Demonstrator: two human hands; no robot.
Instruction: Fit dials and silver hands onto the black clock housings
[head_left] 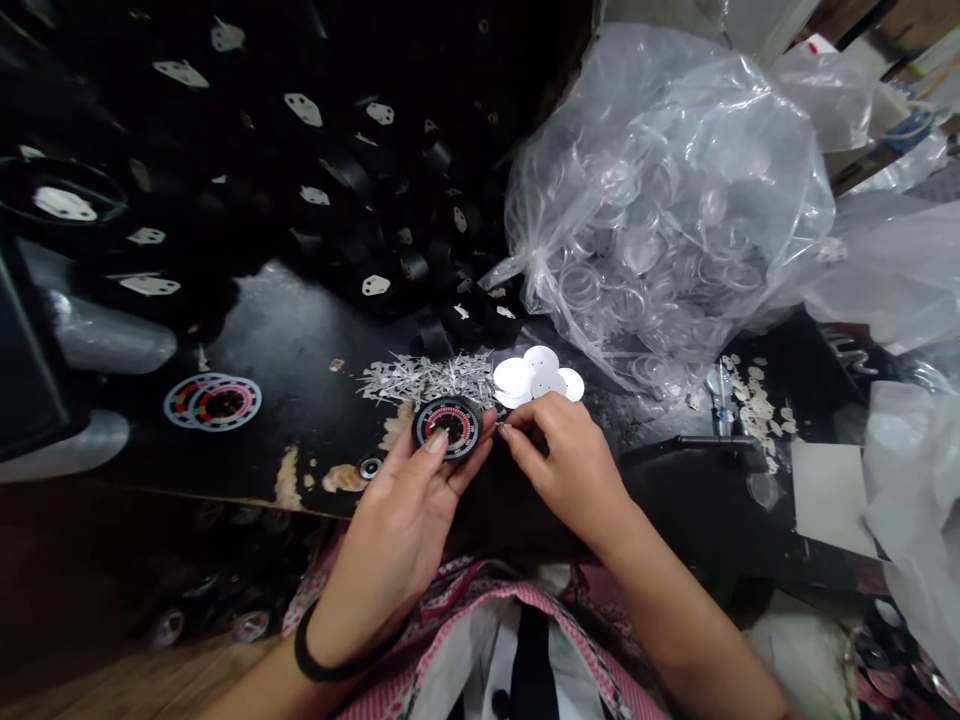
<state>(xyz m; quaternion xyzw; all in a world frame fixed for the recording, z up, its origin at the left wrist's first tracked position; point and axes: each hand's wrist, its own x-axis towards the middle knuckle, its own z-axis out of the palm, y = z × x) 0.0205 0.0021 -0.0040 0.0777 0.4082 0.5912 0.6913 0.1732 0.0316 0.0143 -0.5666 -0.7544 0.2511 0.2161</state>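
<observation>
My left hand (409, 505) holds a small round black gauge (448, 427) with a red, white and green dial face, thumb on its lower rim. My right hand (559, 455) is just to its right, fingertips pinched together on something tiny that I cannot make out, near the gauge's edge. Behind the gauge lies a heap of small silver needles (427, 378). A few white discs (536, 375) lie just beyond my right hand's fingers.
A big clear bag of transparent rings (667, 210) stands at the right. A pile of black casings with white backs (337, 170) fills the far left. Two printed dials (214, 402) lie on the black worktop (300, 330). Small white scraps (754, 400) lie at right.
</observation>
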